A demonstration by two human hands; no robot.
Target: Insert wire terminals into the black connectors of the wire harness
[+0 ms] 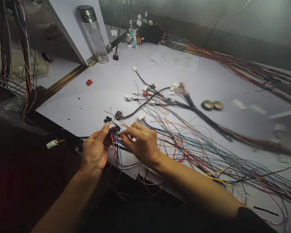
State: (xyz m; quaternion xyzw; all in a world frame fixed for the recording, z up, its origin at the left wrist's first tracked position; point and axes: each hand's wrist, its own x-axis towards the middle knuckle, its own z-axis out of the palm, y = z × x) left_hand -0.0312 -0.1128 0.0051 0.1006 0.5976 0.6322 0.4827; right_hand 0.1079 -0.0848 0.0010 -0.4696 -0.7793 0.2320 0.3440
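Near the front edge of the table, my left hand [95, 149] is closed around a black connector [114, 130], with the thumb on top. Orange, blue and dark wires [116, 147] hang down from the connector. Close against its right side, my right hand [143, 139] pinches a thin wire whose end is hidden by the fingertips. A small black plastic piece [108, 119] shows just above the left thumb. Beyond the hands lie another black connector [118, 115] on a sheathed cable and a white multi-pin connector [141, 116].
A branched wiring harness [203, 118] and many loose wires [191, 145] spread over the table's right side. A glass bottle [94, 35] stands at the back left. A red connector [89, 82], tape rolls [212, 105] and a printed sheet [176, 60] lie around.
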